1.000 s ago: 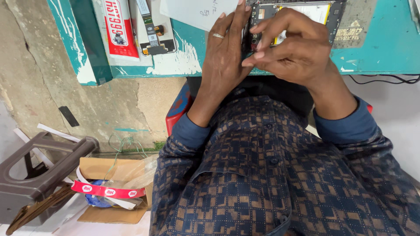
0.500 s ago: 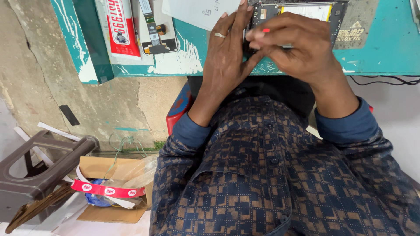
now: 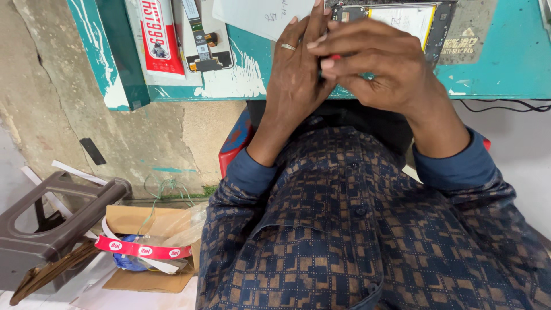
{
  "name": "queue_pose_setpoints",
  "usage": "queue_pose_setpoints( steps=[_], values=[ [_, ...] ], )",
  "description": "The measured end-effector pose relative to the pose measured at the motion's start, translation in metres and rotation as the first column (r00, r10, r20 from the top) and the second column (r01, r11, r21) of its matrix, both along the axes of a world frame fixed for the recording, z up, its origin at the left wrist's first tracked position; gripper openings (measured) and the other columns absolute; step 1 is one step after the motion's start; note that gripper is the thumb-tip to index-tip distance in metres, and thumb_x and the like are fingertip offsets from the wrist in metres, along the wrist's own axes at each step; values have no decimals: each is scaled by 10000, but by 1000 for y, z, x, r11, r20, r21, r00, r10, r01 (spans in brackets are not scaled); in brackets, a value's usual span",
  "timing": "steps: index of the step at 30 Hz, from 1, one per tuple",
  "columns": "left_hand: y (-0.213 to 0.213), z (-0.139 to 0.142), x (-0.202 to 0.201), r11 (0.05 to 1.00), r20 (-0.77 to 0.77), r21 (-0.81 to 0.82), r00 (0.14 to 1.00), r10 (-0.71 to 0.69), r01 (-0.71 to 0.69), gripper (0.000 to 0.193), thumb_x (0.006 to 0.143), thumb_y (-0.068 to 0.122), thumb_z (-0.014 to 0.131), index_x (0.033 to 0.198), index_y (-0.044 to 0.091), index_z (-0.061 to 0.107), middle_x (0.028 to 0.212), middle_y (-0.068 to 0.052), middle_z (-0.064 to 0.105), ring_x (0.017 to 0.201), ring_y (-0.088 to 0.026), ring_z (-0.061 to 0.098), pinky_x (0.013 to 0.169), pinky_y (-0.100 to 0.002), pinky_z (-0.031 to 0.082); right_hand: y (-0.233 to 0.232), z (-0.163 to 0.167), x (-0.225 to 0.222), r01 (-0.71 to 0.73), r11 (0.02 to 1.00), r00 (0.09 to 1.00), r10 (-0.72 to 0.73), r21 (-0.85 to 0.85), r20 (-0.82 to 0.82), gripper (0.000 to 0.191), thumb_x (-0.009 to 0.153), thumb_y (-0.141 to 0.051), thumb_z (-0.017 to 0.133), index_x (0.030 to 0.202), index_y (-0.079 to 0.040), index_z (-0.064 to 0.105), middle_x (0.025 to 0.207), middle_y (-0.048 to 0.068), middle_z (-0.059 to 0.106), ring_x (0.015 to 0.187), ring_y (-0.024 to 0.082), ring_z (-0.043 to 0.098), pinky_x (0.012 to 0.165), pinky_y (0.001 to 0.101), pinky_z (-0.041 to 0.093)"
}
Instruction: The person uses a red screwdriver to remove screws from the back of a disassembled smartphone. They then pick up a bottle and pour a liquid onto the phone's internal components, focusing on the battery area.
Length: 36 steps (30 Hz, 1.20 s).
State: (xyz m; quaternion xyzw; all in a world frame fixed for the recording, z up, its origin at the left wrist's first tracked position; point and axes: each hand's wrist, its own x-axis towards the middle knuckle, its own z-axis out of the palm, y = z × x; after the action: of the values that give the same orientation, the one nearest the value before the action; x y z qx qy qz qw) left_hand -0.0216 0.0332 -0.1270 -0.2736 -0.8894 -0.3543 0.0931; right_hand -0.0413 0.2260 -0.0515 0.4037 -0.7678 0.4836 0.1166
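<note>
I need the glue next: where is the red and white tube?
In the head view the red and white tube lies on the teal table at upper left, left of the flex cable and the left hand.

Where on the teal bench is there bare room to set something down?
Bare: right part of the teal bench, beyond the opened device. Crowded: glue tube, flex cable and white sheet beside the left hand and right hand.

Light: bright, even, soft; no clear source.
Shadows: faint, under desk near edge and beneath hands.
Glare: mild sheen on ring and on tube at desk's left end.
Focus: sharp across shirt and wall.
Blur: slight at fingertips.
Distortion: wide-angle stretch at corners; stool leaning outward.
</note>
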Motion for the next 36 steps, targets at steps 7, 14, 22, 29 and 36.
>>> queue_pose_setpoints(
  steps=[7,14,22,29,36],
  values=[
    [1,0,2,1000,60,17,998,5,-6,926,988,304,808,1625,27,196,1587,-78,479,1470,-264,447,1271,-461,333,4,-12,0,12,990,992,6,-144,126,173,915,46,912,1009,-1,774,1096,129,682,1142,310,723,971,334,638],
    [0,-1,2,998,66,66,998,-1,-3,959,1024,338,820,1647,47,151,1569,-56,492,1425,-246,448,1278,-462,331,5,-14,-2,77,990,994,-67,-119,88,204,810,66,907,942,13,762,1018,210,673,1035,322,707,942,395,627],
    [0,-2,2,998,68,68,998,8,-12,924,1014,315,827,1640,24,212,1540,-50,477,1415,-249,457,1277,-465,337,2,-5,-1,21,994,993,-8,-109,121,254,860,89,901,1060,-3,774,1055,164,673,1107,341,715,1003,382,642],
    [-2,-4,0,998,6,50,999,-37,37,630,969,325,833,1446,48,528,1575,-101,436,1499,-304,409,1303,-531,335,-12,-5,-4,-24,1000,998,23,-16,-61,247,765,94,882,978,25,779,1014,189,714,986,316,732,1027,480,576],
    [-3,0,0,999,34,23,999,-42,41,518,929,279,826,1338,78,579,1566,-128,485,1490,-309,417,1290,-539,348,-6,-9,-1,15,994,999,-10,-111,46,194,820,44,893,961,11,764,1005,160,687,1037,343,727,965,415,632]
  ],
)
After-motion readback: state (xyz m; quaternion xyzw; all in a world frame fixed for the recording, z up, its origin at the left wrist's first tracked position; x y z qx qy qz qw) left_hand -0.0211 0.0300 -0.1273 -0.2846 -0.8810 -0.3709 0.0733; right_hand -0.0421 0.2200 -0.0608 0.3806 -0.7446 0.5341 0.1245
